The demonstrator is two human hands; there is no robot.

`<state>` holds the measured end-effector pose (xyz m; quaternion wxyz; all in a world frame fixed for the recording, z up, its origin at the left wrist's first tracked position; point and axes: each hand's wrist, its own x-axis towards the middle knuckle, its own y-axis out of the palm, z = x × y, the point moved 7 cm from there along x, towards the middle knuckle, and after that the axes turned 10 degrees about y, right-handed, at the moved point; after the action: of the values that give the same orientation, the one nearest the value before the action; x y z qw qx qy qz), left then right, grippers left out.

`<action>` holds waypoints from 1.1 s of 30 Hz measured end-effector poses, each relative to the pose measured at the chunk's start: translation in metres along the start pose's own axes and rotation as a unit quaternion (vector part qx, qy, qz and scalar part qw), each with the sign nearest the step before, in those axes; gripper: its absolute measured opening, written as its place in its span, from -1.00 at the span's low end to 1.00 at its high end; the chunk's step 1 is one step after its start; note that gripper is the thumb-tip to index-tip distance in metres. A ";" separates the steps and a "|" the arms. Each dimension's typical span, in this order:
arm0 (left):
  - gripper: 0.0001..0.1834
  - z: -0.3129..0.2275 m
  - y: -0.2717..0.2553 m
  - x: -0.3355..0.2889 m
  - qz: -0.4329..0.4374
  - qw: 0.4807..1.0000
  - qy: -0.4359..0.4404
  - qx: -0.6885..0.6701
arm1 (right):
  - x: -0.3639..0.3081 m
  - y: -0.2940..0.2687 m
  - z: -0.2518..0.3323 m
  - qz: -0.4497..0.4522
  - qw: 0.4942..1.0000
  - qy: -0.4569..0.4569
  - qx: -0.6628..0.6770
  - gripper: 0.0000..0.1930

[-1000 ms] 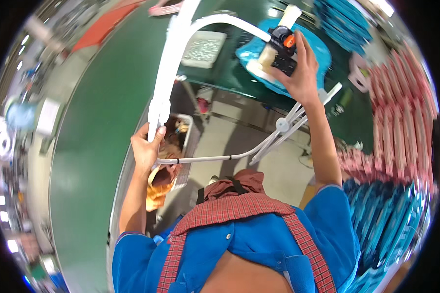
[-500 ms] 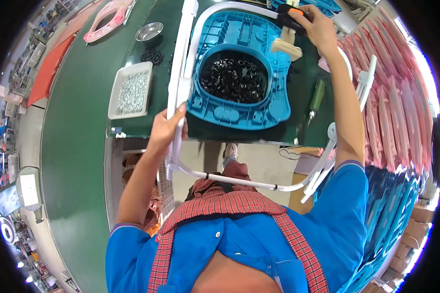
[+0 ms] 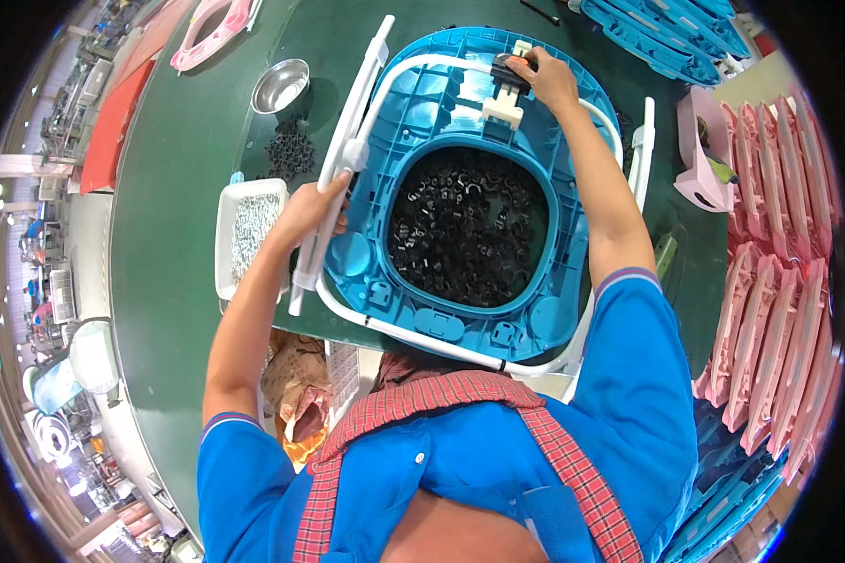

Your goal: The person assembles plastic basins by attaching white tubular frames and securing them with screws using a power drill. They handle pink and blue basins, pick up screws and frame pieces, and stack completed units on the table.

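A white tubular metal frame (image 3: 437, 336) lies over a blue plastic seat panel (image 3: 357, 291), whose ribbed side faces up. My left hand (image 3: 312, 211) is closed around the frame's left tube, beside the joint. At the far bar, my right hand (image 3: 548, 79) grips a black plastic bracket (image 3: 507, 79) with an orange part. A cream-coloured piece (image 3: 503, 111) sticks out of the bracket toward me, over the panel. Many small black clips (image 3: 465, 230) show through the panel's large opening. My right fingers partly cover the bracket.
Left of the frame are a tray of small metal fasteners (image 3: 252, 225), a metal bowl (image 3: 280, 86) and a heap of black parts (image 3: 289, 150). On the right, a green-handled screwdriver (image 3: 667, 251) lies near a pink plastic piece (image 3: 699, 155). Stacked pink panels (image 3: 770, 188) stand beyond.
The frame has swung left and lower, so it now sits over the blue panel. My right hand moved left with the bracket, and the panel looks straighter. My left hand keeps its hold.
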<state>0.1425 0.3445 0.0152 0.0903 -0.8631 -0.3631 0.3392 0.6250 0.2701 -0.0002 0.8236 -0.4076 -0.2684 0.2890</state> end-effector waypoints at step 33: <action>-0.32 -0.128 0.190 0.066 0.008 0.765 0.620 0.173 | -0.004 0.065 0.072 -0.017 0.999 -0.046 -0.021 -0.63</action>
<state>0.3670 0.2647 0.0008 0.4407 -0.8582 -0.1562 -0.2119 0.5567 0.3376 -0.0169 0.8066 -0.4064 -0.3183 0.2879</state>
